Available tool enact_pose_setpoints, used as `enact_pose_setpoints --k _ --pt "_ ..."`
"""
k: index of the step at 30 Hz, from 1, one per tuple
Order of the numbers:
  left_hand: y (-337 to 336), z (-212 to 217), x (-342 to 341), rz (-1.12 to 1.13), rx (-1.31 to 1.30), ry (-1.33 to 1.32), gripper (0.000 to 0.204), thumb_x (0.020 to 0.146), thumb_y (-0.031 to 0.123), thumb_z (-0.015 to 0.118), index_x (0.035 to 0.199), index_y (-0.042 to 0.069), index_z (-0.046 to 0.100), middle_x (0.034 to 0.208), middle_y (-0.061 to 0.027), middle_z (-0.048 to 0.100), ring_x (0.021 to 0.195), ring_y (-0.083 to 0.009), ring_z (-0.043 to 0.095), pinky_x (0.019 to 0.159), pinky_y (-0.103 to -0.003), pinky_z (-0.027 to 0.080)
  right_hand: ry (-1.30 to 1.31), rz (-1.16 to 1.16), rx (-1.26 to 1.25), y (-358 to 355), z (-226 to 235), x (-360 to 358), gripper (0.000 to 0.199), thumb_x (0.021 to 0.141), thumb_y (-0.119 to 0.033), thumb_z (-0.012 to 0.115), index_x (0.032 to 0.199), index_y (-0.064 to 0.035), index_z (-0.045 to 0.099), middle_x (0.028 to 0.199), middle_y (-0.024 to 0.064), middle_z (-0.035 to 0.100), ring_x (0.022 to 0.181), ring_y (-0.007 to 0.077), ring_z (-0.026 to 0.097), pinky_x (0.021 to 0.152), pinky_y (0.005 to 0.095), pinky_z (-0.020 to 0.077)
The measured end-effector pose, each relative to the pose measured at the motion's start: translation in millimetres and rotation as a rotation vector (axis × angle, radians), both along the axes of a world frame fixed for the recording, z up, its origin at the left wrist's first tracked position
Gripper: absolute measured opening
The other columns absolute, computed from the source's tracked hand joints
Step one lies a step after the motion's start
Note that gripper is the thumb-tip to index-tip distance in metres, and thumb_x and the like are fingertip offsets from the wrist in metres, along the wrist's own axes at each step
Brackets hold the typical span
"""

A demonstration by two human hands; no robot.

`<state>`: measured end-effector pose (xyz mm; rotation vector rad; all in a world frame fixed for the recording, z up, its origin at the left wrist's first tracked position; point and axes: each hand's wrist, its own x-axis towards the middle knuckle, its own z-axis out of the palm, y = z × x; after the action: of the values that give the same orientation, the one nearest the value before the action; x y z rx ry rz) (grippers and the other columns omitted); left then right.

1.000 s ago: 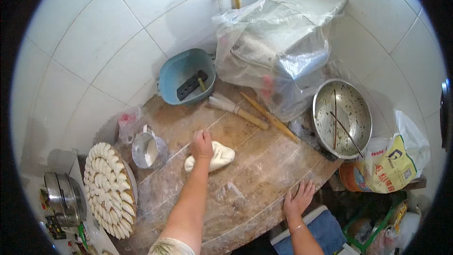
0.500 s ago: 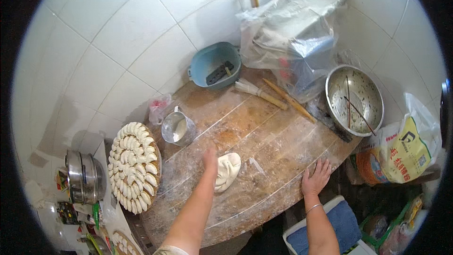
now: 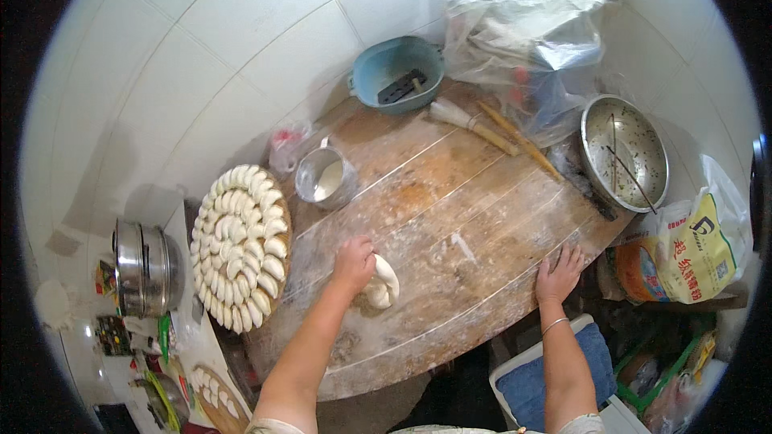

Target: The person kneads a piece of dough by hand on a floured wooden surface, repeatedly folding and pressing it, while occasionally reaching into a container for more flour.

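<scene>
A lump of white dough (image 3: 384,283), folded over on itself, lies on the floury wooden table (image 3: 418,337). My left hand (image 3: 354,264) is at the dough's left side, its fingers curled in and gripping the dough's edge; the fingertips are partly hidden. My right hand (image 3: 560,273), with a bangle at the wrist, rests flat on the table's right edge, fingers spread, holding nothing. Left of the dough stands a round tray (image 3: 283,273) covered with rings of crescent dumplings (image 3: 241,245). A metal mug (image 3: 326,178) with white powder inside is behind my left hand.
At the back are a blue basin (image 3: 396,72), a brush (image 3: 474,124), a rolling pin (image 3: 523,143) and a plastic-covered box (image 3: 531,24). A steel bowl (image 3: 626,153) holding two chopsticks stands at right, near a printed flour bag (image 3: 696,249). Stacked steamers (image 3: 147,268) are far left.
My left hand's fingers have closed on the dough, which is now folded narrower. The whole view has shifted, while my right hand stays flat at the table's edge.
</scene>
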<state>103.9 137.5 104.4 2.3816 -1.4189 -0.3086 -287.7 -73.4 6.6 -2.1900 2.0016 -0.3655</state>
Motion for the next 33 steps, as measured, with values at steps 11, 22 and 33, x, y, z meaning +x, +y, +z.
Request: enact_pose_setpoints --k 11,22,33 --pt "44.7 -45.9 -101.5 0.040 -0.139 -0.255 0.045 0.076 0.042 0.066 0.111 0.014 0.066 0.114 -0.0124 0.057 0.113 -0.0343 0.049 0.096 -0.050 0.035 0.076 0.014 0.054 0.3 7.9 3.6 0.063 0.090 -0.032 0.059 0.146 -0.0097 0.039 0.157 0.0179 0.025 0.143 0.0394 0.022 0.114 0.0507 0.0260" --pt "-45.1 -64.9 -47.3 0.098 0.143 -0.222 0.022 0.085 0.032 0.058 0.079 0.013 0.068 0.091 -0.0120 0.065 0.087 -0.0332 0.059 0.077 -0.050 0.041 0.000 0.038 -0.014 2.3 5.7 -4.9 0.067 0.082 -0.028 0.063 0.142 -0.0035 0.043 0.153 0.0240 0.028 0.139 0.0449 0.026 0.115 0.0517 0.0223" --pt "-34.2 18.3 -65.0 0.164 0.429 -0.028 0.047 0.096 0.043 0.039 0.114 0.011 0.069 0.108 -0.0178 0.068 0.107 -0.0372 0.059 0.102 -0.051 0.032 -0.003 -0.022 0.020 -2.5 10.0 4.4 0.064 0.088 -0.033 0.061 0.145 -0.0139 0.039 0.156 0.0151 0.027 0.143 0.0372 0.023 0.113 0.0505 0.0259"
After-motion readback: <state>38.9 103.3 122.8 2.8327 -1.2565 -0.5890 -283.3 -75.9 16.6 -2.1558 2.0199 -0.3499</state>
